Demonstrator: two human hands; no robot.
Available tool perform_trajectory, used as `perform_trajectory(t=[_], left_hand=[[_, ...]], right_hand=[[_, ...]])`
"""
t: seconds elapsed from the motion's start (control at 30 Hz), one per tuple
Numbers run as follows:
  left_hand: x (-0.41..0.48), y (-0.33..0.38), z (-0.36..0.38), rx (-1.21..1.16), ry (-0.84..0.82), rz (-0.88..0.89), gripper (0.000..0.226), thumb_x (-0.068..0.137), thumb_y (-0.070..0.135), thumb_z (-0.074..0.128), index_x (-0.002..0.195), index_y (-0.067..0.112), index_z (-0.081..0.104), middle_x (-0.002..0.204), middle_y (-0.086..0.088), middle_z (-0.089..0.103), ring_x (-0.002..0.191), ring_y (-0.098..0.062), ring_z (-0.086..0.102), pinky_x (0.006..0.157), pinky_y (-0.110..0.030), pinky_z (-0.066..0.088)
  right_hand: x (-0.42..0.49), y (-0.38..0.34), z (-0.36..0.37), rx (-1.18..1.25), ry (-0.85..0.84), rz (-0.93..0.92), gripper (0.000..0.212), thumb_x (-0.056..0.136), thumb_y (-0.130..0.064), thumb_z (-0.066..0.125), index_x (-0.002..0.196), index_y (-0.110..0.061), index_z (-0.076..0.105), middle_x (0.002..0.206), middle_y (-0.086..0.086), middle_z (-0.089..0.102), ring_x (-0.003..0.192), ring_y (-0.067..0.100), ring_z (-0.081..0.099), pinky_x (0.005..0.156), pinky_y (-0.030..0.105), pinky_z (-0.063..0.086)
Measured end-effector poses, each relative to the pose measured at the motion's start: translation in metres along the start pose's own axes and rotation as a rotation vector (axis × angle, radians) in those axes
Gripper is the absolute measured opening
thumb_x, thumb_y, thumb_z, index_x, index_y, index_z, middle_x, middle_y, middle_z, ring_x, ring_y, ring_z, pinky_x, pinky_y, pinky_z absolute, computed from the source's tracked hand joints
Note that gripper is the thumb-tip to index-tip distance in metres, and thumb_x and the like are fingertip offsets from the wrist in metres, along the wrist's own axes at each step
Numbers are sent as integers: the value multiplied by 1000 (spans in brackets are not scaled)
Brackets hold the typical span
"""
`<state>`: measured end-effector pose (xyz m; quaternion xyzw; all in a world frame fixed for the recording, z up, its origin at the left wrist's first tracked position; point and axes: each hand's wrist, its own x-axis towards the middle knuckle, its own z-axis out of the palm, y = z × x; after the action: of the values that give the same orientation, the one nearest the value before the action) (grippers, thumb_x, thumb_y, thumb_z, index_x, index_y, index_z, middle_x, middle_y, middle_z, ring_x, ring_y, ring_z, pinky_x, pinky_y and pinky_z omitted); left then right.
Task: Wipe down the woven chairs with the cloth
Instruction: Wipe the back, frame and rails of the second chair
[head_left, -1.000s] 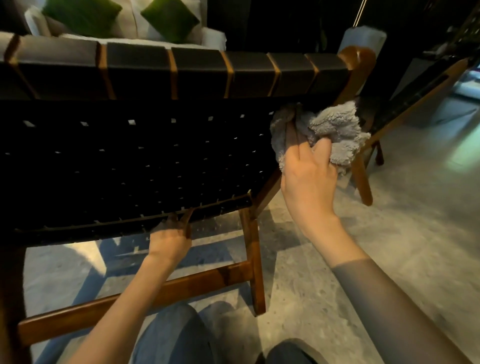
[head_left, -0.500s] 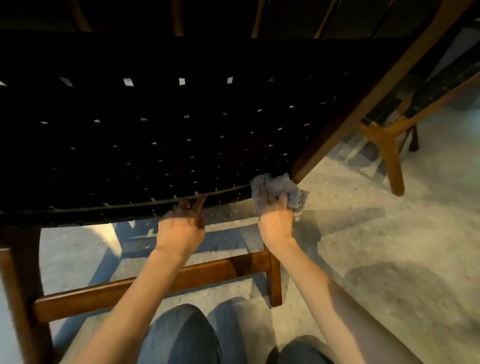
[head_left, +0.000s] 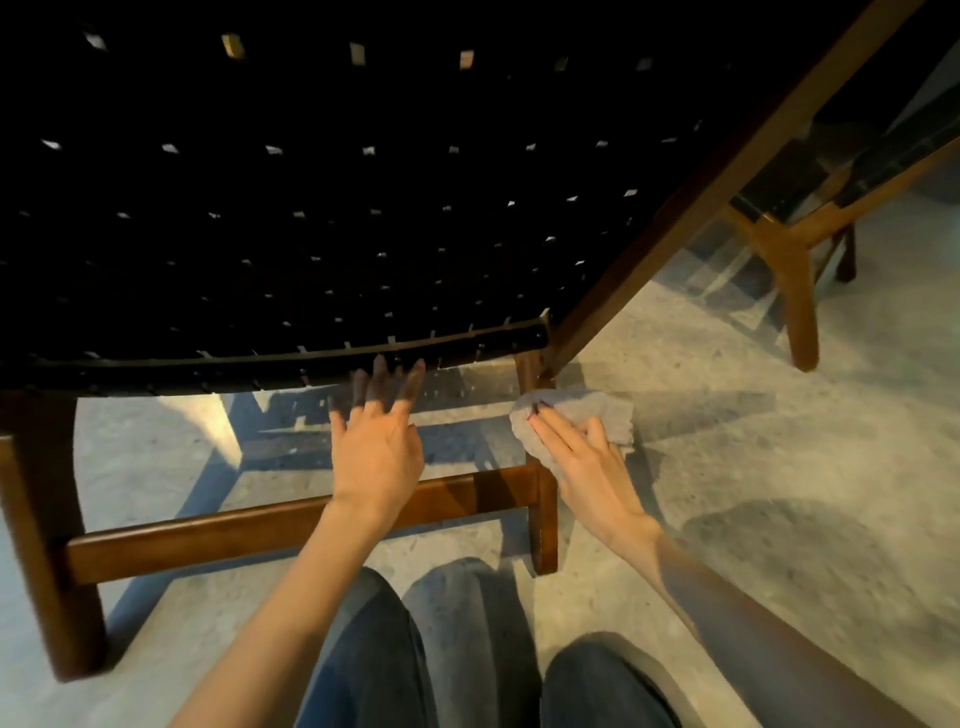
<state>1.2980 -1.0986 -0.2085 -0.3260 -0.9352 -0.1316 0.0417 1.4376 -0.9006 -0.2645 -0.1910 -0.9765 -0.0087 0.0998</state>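
The cloth (head_left: 597, 410), pressed under the flat right hand (head_left: 582, 462), is best drawn firmly down the chair leg (head_left: 543, 519), the left hand (head_left: 376, 457) spread empty.

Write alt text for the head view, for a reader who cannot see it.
A person's right hand presses a grey cloth against the wooden leg of a black woven chair. The left hand, fingers spread, is at the lower edge of the weave. A second chair stands to the right on the concrete floor.
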Motion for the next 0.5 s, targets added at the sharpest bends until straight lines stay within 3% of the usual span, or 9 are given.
perform_trajectory(t=[0.17, 0.27, 0.37, 0.43, 0.5], left_hand=[[1, -1, 5, -25, 91, 14, 65, 100, 24, 38, 148, 33, -4, 159, -3, 2, 146, -23, -9, 117, -43, -3], [0, -5, 12, -20, 82, 6, 68, 100, 23, 39, 145, 34, -10, 159, -2, -7, 145, -25, -15, 117, -46, -4], [-5, -9, 24, -11, 77, 16, 74, 99, 23, 41, 143, 36, -16, 156, 0, -20, 142, -26, -23, 116, -49, -6], [-9, -9, 31, -9, 85, 23, 76, 98, 21, 42, 143, 37, -17, 155, 0, -23, 142, -26, -25, 117, -51, -5], [-13, -9, 39, -16, 91, 32, 77, 97, 19, 43, 143, 37, -16, 155, 0, -24, 142, -26, -25, 117, -51, -4]], right_hand=[[52, -16, 6, -226, 80, -101, 64, 94, -9, 48, 151, -20, 21, 155, 2, 29, 128, 29, 41, 87, 39, 48], [79, -7, 19, -261, -45, 39, 62, 100, -13, 34, 153, -18, 2, 157, 6, 19, 136, 30, 28, 104, 42, 32], [81, 2, 40, -193, -250, 100, 59, 98, -13, 35, 151, -26, 14, 156, 6, 20, 139, 28, 26, 111, 39, 28], [83, 1, 46, -208, -269, 94, 58, 97, -18, 38, 151, -22, 16, 155, 8, 21, 135, 32, 32, 105, 42, 36], [79, -2, 51, -257, -221, 66, 56, 94, -19, 46, 147, -17, 28, 144, 10, 40, 116, 34, 51, 84, 40, 49]])
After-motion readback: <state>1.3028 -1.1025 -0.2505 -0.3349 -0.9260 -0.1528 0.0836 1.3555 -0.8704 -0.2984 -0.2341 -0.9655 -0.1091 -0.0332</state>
